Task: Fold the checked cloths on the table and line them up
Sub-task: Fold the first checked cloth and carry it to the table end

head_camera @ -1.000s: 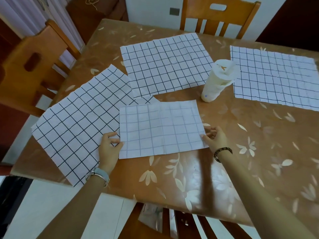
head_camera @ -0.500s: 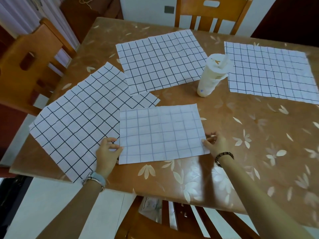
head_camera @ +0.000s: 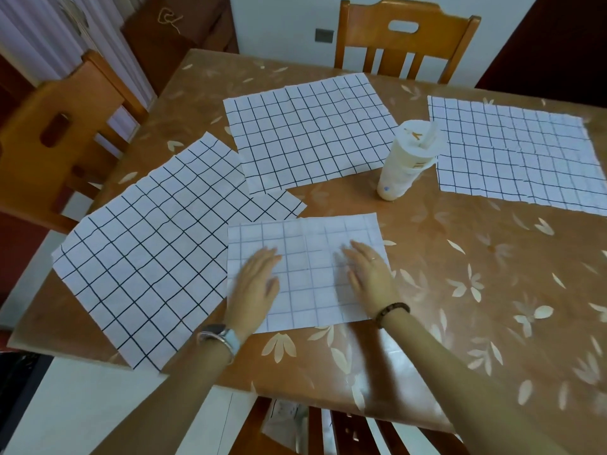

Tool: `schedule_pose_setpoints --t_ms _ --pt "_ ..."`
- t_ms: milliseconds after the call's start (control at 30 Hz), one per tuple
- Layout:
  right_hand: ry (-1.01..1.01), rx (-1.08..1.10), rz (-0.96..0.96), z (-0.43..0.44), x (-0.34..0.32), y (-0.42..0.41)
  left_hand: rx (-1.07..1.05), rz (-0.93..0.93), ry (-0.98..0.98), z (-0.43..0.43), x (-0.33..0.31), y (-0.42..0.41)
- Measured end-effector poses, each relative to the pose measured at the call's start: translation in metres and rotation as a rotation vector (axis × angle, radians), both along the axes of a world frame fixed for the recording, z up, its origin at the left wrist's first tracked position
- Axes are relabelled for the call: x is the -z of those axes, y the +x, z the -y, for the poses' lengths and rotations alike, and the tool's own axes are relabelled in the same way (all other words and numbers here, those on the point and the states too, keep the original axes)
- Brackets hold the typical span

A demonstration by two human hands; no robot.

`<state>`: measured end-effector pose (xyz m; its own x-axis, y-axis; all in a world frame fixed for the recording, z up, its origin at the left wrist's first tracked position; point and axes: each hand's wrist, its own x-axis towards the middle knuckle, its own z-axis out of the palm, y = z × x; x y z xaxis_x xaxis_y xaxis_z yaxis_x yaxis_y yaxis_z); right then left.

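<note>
A folded checked cloth [head_camera: 312, 254], pale side up with faint grid lines, lies near the table's front edge. My left hand [head_camera: 254, 287] rests flat on its left half, fingers spread, holding nothing. My right hand [head_camera: 371, 277] lies flat on its right half, also spread. A large unfolded checked cloth [head_camera: 154, 244] lies to the left, one corner tucked under the folded one. Another unfolded cloth [head_camera: 312, 133] lies further back in the middle. A third unfolded cloth [head_camera: 515, 156] lies at the far right.
A white plastic cup [head_camera: 407, 162] with a bag over it stands between the middle and right cloths. The brown flower-patterned table [head_camera: 476, 280] has wooden chairs at its far side [head_camera: 404, 37], its left [head_camera: 56, 136] and its near edge [head_camera: 328, 431].
Both hands let go of the folded cloth's left and right edges and moved inward onto its top, now lying flat. The cloth slid a little toward the front edge.
</note>
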<state>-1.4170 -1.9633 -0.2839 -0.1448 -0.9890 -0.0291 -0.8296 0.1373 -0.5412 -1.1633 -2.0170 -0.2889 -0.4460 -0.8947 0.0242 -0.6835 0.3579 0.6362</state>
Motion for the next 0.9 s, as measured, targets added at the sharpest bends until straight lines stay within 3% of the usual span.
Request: schedule_pose_setpoints --t_ms 100,267,500,700,900 --pt "0.022 -0.179 -0.096 0.008 0.013 0.024 0.197 0.242 -0.127 -0.001 0.013 -0.027" --pt "0.077 -0.226 -0.226 0.009 0.035 0.045 0.263 0.496 -0.232 -0.001 0.031 -0.042" --pt "0.117 -0.171 -0.322 0.003 0.046 0.034 0.242 0.54 -0.188 -0.002 0.041 -0.025" --pt "0.135 -0.036 -0.306 -0.002 0.042 0.009 0.122 0.571 -0.166 0.003 0.043 -0.001" --pt "0.106 -0.053 -0.262 0.007 0.039 0.009 0.086 0.524 -0.176 0.008 0.039 -0.008"
